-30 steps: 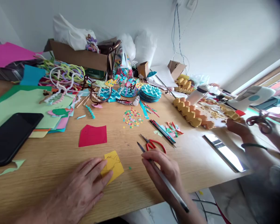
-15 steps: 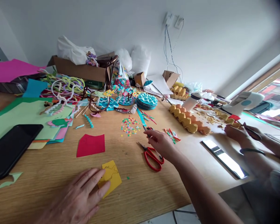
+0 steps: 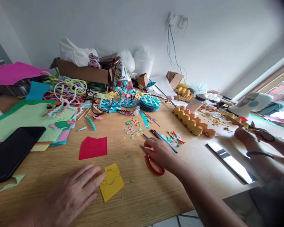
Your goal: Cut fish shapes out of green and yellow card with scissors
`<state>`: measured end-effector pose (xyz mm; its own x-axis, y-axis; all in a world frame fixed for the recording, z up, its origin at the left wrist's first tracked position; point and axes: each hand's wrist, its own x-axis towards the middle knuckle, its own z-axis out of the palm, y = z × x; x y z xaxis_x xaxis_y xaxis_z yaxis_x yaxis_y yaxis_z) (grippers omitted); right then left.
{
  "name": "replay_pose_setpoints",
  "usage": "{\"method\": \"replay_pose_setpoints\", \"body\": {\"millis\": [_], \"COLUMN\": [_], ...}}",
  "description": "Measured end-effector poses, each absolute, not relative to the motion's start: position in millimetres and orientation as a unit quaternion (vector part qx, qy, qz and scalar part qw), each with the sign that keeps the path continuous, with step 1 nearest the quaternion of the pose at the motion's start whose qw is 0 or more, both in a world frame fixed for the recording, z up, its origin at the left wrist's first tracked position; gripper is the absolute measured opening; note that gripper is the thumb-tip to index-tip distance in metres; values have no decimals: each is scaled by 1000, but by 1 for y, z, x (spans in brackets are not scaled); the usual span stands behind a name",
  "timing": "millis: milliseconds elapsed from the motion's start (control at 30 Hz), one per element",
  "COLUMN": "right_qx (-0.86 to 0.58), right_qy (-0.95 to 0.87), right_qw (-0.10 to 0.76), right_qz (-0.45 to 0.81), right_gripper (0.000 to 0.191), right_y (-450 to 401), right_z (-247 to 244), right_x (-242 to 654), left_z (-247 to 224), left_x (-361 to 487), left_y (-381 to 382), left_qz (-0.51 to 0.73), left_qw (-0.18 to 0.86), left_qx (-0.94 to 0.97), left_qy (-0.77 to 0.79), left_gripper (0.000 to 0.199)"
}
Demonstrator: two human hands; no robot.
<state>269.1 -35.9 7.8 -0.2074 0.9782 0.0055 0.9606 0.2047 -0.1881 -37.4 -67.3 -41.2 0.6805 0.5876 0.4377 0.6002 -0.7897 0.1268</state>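
Observation:
My left hand [image 3: 81, 189] lies on the wooden table with its fingers stretched out, their tips at the left edge of a yellow card [image 3: 115, 186]. A fish is drawn on the card in dark line. My right hand [image 3: 162, 153] is closed over red-handled scissors [image 3: 155, 167], hiding their pivot and one handle loop. The scissor tips poke out left of my fingers. A thin pen tip shows just above my knuckles, and several pens [image 3: 164, 138] lie beyond the hand. A red card [image 3: 93, 148] lies farther left.
A black phone [image 3: 16, 151] rests at left by stacked coloured paper [image 3: 33, 121]. Paper dots [image 3: 132, 127] and scraps [image 3: 175, 138] lie ahead, with blue scalloped discs [image 3: 149, 103] behind. At right are egg cartons [image 3: 194, 123], a shiny phone [image 3: 230, 162] and another person's hands [image 3: 247, 137] with scissors.
My left hand has drawn back left, uncovering the fish drawing. My right hand has come down from the pens onto the red scissors, and the pens now show beyond it.

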Motion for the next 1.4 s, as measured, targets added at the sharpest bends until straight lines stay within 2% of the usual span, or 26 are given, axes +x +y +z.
{"method": "replay_pose_setpoints", "body": {"millis": [100, 200, 300, 400, 667, 833, 1000, 1067, 1133, 1233, 1400], "right_qx": [-554, -483, -443, -429, -461, -503, -528, -529, -508, -457, -439], "right_qy": [-811, -845, -873, -888, -865, -816, -745, -682, -575, -436, -375], "right_qw": [67, 70, 19, -28, -60, 37, 140, 210, 319, 451, 512], "right_qz": [176, 220, 202, 163, 188, 284, 384, 458, 557, 630, 635], "right_gripper": [14, 23, 27, 23, 18, 8, 15, 23, 31, 35, 35], "right_y": [-53, -57, -48, -37, -29, -29, -26, -25, -26, -29, -35], "right_z": [18, 21, 19, 15, 13, 10, 4, 3, 2, 1, -4], "right_x": [241, 216, 196, 182, 170, 177, 185, 186, 185, 181, 171], "left_z": [-35, -24, -12, -4, -5, -9, -13, -12, -11, -9, -11], "left_x": [-39, -37, -34, -31, -28, -22, -24, -24, -22, -15, 4], "left_y": [-57, -47, -40, -35, -23, -21, -25, -25, -25, -27, -35], "left_qz": [-242, -253, -247, -240, -233, -283, -328, -343, -352, -354, -359], "left_qw": [0, -44, -150, -234, -319, -444, -602, -677, -733, -768, -715], "left_qx": [-912, -900, -875, -844, -801, -714, -563, -497, -436, -387, -441], "left_qy": [-332, -353, -388, -418, -450, -462, -461, -421, -386, -367, -406], "left_gripper": [30, 24, 21, 19, 19, 16, 21, 24, 28, 32, 36]}}
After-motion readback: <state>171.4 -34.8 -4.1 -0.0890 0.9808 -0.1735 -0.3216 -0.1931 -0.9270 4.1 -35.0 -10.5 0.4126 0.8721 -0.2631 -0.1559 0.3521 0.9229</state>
